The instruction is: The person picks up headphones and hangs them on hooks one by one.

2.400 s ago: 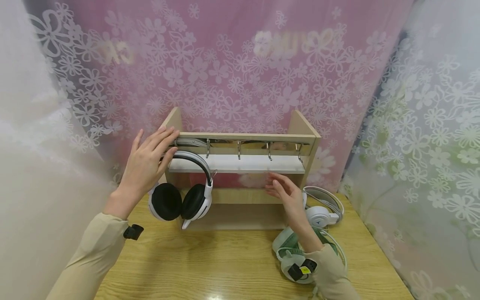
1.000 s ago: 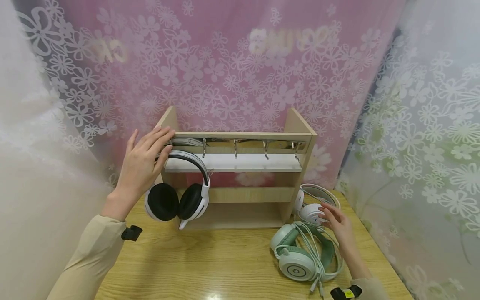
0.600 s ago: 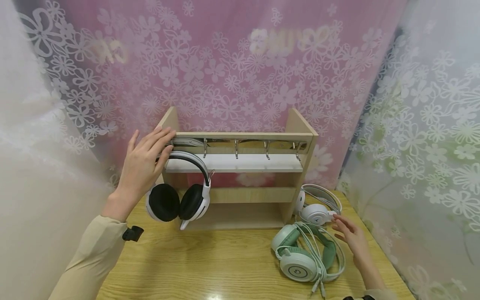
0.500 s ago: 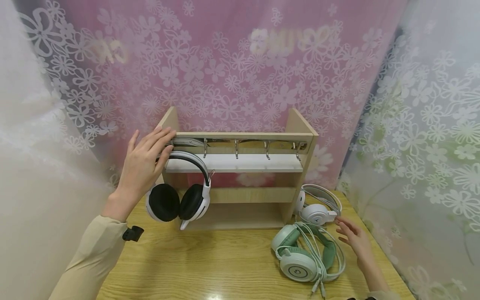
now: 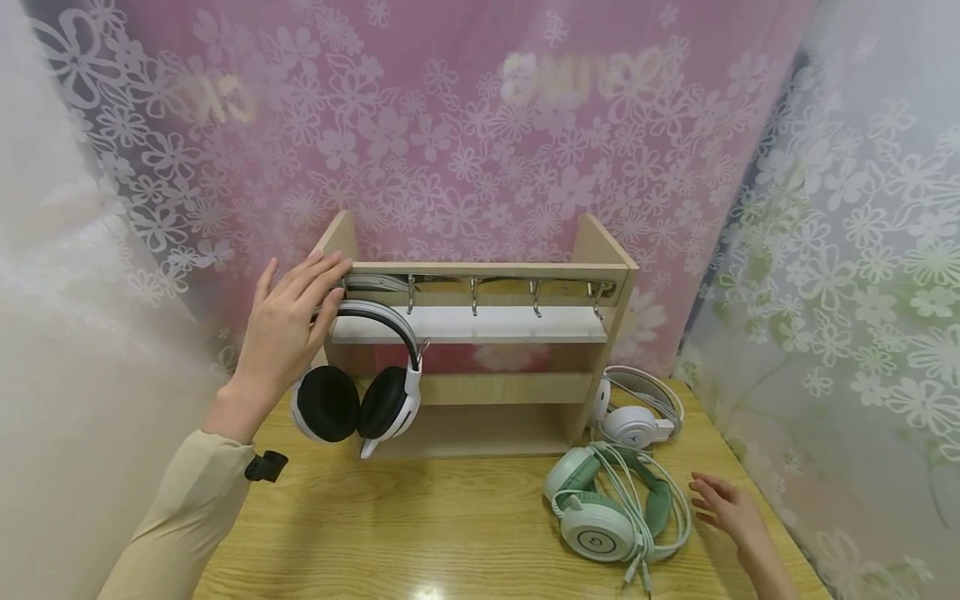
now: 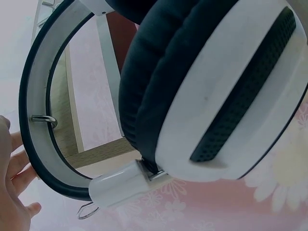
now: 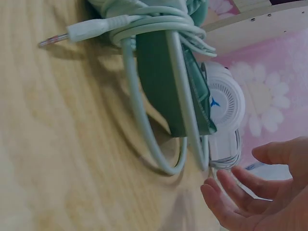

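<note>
White headphones with black ear pads (image 5: 390, 404) hang at the left end of the wooden rack (image 5: 480, 389); the left wrist view shows a metal hook inside their headband (image 6: 36, 96). My left hand (image 5: 288, 321) rests with extended fingers at the rack's top left corner, beside the headband. On the table's right side lie mint green headphones (image 5: 597, 529) with a bundled cable. My right hand (image 5: 731, 512) is just right of them, fingers loosely bent, holding nothing. Behind them is a white and grey pair of headphones (image 5: 633, 427), against the rack's right side.
Several metal hooks (image 5: 474, 297) line the rack's upper rail, above a white shelf (image 5: 480, 323). The wooden table (image 5: 420, 525) extends in front. A pink flowered curtain (image 5: 465, 125) hangs behind, with pale sheets at both sides.
My right hand has moved from in front of the rack to the right, past the white and grey headphones, then down beside the green pair. The left hand has stayed at the rack's corner.
</note>
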A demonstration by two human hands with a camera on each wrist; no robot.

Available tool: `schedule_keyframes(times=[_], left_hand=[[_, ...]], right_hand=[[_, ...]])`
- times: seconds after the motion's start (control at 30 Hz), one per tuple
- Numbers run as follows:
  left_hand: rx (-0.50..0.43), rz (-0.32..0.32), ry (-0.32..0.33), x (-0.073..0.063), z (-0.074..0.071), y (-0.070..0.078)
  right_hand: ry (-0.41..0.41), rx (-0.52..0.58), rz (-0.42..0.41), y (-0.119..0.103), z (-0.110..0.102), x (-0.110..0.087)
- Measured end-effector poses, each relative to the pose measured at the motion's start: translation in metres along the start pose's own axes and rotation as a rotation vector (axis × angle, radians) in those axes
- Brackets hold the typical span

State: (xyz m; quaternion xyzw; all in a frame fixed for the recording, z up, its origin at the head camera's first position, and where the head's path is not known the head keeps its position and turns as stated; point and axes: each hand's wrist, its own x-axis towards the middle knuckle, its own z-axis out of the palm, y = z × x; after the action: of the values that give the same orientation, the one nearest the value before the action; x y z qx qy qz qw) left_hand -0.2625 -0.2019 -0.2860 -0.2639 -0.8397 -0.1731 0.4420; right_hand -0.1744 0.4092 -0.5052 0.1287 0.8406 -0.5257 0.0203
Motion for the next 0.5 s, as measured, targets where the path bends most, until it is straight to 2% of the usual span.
schedule_keyframes(times=[0.23, 0.5], left_hand=[[-0.005, -0.001, 0.004, 0.0, 0.0, 0.0], [-0.006, 0.001, 0.01, 0.0, 0.001, 0.0]], right_hand=[[-0.043, -0.029, 0.06, 0.012, 0.005, -0.003], [-0.082, 0.029, 0.067, 0.019, 0.013, -0.003]])
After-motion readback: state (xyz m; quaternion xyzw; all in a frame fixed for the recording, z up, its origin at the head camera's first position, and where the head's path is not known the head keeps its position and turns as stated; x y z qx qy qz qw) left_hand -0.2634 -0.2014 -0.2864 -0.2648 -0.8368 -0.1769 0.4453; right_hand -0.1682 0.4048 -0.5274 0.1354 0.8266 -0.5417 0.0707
